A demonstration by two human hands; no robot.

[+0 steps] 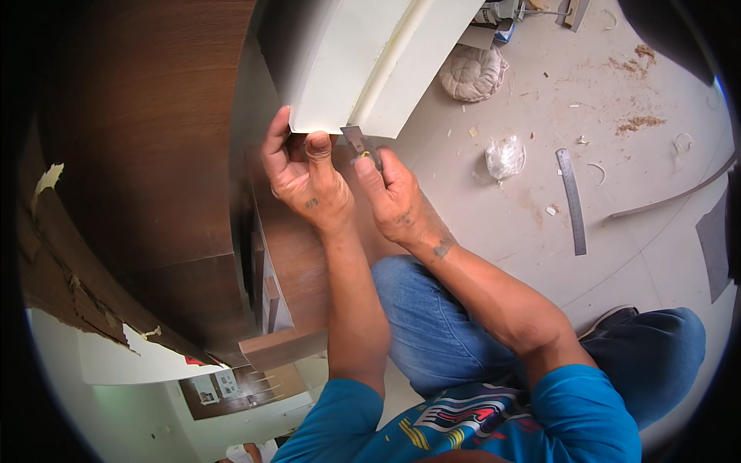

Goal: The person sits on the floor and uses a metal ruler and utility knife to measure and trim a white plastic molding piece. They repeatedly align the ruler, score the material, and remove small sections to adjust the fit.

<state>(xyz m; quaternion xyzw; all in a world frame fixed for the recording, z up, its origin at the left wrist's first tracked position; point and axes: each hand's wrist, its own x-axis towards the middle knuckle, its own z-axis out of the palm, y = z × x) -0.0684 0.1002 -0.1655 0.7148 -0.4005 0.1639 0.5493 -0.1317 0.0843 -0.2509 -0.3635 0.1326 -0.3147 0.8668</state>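
Observation:
A white panel (340,69) with a raised strip (394,54) along its length comes down from the top of the view. My left hand (312,181) is closed on its lower edge, the thumb in front and some fingers hidden behind. Just to the right, my right hand (395,197) grips a cutter knife (361,147) with a dark, wide blade. The blade's tip is at the panel's lower edge, beside the strip; whether it presses into the panel I cannot tell. Below both hands, a brown wood-grain board (297,239) lies next to my bent knee.
Tall brown wood-grain panels (154,139) stand close on the left. On the floor at right are a steel ruler (571,201), a crumpled plastic bag (505,158), a round cushion (472,73), a curved dark strip (671,197) and brown shavings (639,123). Tools (498,14) lie at the top.

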